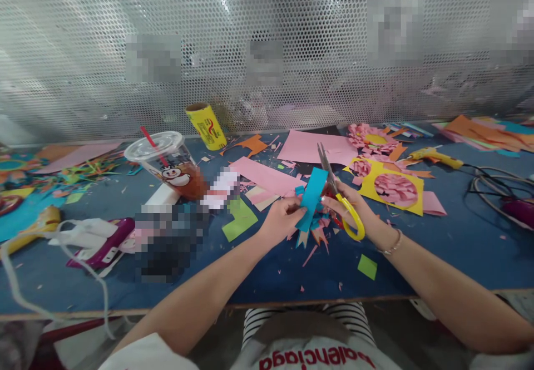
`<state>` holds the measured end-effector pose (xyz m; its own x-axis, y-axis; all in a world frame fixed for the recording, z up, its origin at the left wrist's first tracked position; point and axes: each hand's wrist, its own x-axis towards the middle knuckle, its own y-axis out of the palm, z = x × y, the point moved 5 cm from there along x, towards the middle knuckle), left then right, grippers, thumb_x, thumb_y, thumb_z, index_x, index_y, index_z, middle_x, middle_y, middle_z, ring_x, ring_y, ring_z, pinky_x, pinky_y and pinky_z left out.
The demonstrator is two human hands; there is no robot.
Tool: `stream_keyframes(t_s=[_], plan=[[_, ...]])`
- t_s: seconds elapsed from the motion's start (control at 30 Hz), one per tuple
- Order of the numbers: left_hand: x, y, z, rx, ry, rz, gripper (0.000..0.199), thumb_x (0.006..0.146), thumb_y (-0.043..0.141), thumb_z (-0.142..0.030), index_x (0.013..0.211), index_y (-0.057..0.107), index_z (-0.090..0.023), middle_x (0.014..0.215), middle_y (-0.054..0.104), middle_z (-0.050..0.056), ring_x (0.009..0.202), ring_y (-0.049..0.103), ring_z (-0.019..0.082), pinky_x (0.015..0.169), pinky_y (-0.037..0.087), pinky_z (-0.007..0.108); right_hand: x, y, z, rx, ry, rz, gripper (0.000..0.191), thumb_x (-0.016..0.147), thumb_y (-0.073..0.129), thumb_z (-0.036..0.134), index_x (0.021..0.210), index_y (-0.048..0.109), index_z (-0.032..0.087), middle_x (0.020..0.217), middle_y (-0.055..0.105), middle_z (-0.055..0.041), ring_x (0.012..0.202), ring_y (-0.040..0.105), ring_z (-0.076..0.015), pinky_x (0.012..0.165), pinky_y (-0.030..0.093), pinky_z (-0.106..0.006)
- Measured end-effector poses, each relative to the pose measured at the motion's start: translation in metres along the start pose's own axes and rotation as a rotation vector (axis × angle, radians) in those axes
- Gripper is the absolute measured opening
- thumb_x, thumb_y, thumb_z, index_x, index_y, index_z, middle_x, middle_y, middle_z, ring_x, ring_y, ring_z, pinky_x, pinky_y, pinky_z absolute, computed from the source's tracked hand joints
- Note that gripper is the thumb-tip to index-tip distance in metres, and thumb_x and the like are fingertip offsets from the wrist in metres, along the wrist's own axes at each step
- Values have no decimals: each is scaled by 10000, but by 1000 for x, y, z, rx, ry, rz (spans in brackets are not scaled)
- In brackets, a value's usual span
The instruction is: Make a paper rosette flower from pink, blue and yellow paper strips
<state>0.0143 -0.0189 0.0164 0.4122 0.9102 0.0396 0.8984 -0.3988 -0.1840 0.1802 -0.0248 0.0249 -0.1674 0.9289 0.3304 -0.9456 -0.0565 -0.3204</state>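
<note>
Between the thumb and fingers of my left hand (281, 220) is a blue paper strip (314, 189), tilted upright. My right hand (356, 208) is closed around scissors with yellow handles (354, 220), their metal blades pointing up and away, just right of the strip. The strip's lower end is close to my right fingertips; whether they touch it I cannot tell. Below and behind both hands lies a heap of pink and blue paper scraps (319, 235). A pink paper strip (269, 175) lies beyond my left hand, and a green paper piece (240, 220) to its left.
A plastic drink cup (183, 178) with a red straw stands at left, a yellow cardboard tube (207, 128) behind it. Pink paper flowers (371, 139), yellow paper with round cut-outs (392, 189) and a yellow glue gun (436, 157) with its cord lie right. Another glue gun (35, 228) lies far left.
</note>
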Motion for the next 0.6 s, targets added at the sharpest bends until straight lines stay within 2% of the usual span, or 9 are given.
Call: stream_keyframes(t_s=[0.13, 0.23, 0.33, 0.43, 0.5, 0.6], plan=[[-2, 3, 1, 101, 15, 78, 143, 734, 532, -246, 661, 589, -136, 594, 511, -17, 531, 436, 86, 511, 327, 209, -1, -1, -8, 172, 99, -45, 233, 770, 630, 385, 880, 514, 215, 764, 546, 9, 633, 523, -126, 612, 463, -280], [-2, 4, 4, 151, 25, 89, 132, 737, 553, -258, 717, 607, -140, 603, 505, -23, 532, 418, 84, 511, 321, 211, -2, -5, -7, 264, 171, -127, 259, 725, 668, 370, 863, 511, 218, 724, 532, 23, 601, 506, -114, 586, 452, -266], [-1, 3, 7, 208, 40, 79, 141, 723, 594, -285, 699, 596, -146, 587, 493, -26, 535, 415, 90, 504, 322, 214, -1, -10, -1, 277, 199, -220, 274, 682, 699, 365, 826, 522, 214, 684, 519, 30, 602, 502, -110, 590, 445, -259], [-1, 4, 7, 208, 35, 89, 170, 740, 587, -311, 672, 581, -155, 572, 494, -25, 521, 427, 93, 495, 338, 215, 0, -12, 0, 317, 195, -254, 272, 661, 704, 357, 785, 507, 218, 667, 512, 35, 590, 491, -107, 569, 429, -255], [0, 2, 6, 169, 27, 62, 172, 758, 567, -313, 685, 584, -158, 587, 517, -18, 533, 467, 101, 507, 373, 217, 1, -13, -3, 358, 203, -277, 284, 653, 703, 359, 786, 491, 224, 661, 509, 39, 566, 480, -102, 537, 409, -249], [1, -4, 3, 80, 14, -43, 143, 746, 574, -294, 712, 591, -155, 634, 554, -5, 572, 520, 110, 528, 417, 217, 1, -15, -9, 383, 238, -301, 301, 662, 690, 385, 789, 466, 229, 619, 471, 53, 510, 435, -90, 486, 374, -240]])
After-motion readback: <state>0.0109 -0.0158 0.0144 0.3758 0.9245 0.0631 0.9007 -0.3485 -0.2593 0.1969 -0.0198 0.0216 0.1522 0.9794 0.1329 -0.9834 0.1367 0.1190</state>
